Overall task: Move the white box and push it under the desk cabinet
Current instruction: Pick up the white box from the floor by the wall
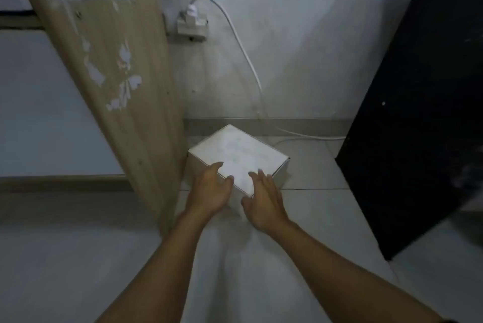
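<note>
The white box (239,155) rests on the tiled floor close to the back wall, turned corner-on toward me, its left corner touching the wooden desk panel (117,87). My left hand (210,192) lies against the box's near left side with fingertips over the top edge. My right hand (264,198) presses the near right corner, fingers spread on the lid. Both hands touch the box without wrapping around it. The box's near sides are mostly hidden behind my hands.
A black cabinet side (423,118) rises on the right. A wall socket with a plug (193,25) sits on the back wall, and its white cable (245,58) runs down and along the floor behind the box. Pale floor tiles (313,218) spread between the two furniture sides.
</note>
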